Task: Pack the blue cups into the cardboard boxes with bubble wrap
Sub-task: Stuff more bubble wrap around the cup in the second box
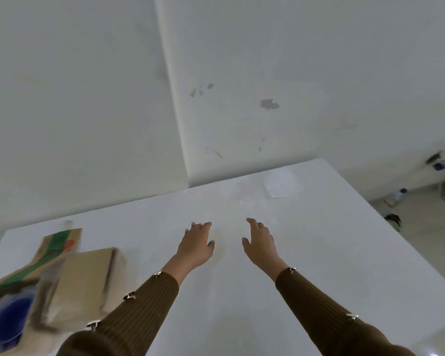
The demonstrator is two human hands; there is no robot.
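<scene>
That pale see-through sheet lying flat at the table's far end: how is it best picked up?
Probably pinch the sheet by its near edge, coming from the person's side with the right hand, which is open and nearer than the left hand. It lies flat on the table, so only an edge offers anything to grip.

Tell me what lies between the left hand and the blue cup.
In the head view, a cardboard box lies between the left hand and the blue cup.

Soft even light, faint shadows — blurred left edge, wide-angle bend
</scene>
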